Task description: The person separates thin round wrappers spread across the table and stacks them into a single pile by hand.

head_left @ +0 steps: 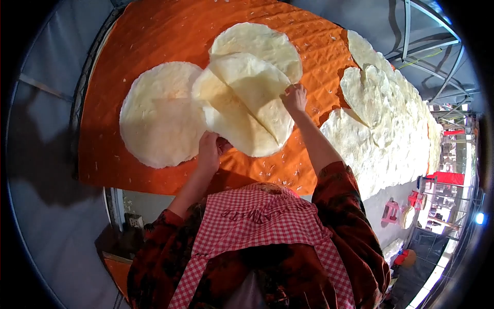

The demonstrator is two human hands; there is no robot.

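Observation:
A large, thin, pale round flatbread (252,87) is between my two hands, lifted and creased along a diagonal fold. My left hand (210,150) pinches its lower left edge. On the opposite side, the fingers of my right hand (295,99) are closed on its right edge. Beneath and behind it, a second flatbread (262,38) lies flat, partly covered. Another round flatbread (157,116) rests to the left, its right side just under the held one. All of them are on an orange cloth (170,36) dotted with small crumbs.
A wide heap of overlapping flatbreads (383,134) covers the right end of the table. Grey tent walls (41,129) and metal poles (432,18) surround the work area. Small pink stools (391,211) stand on the floor at the right. A power socket (135,221) sits below the table's front edge.

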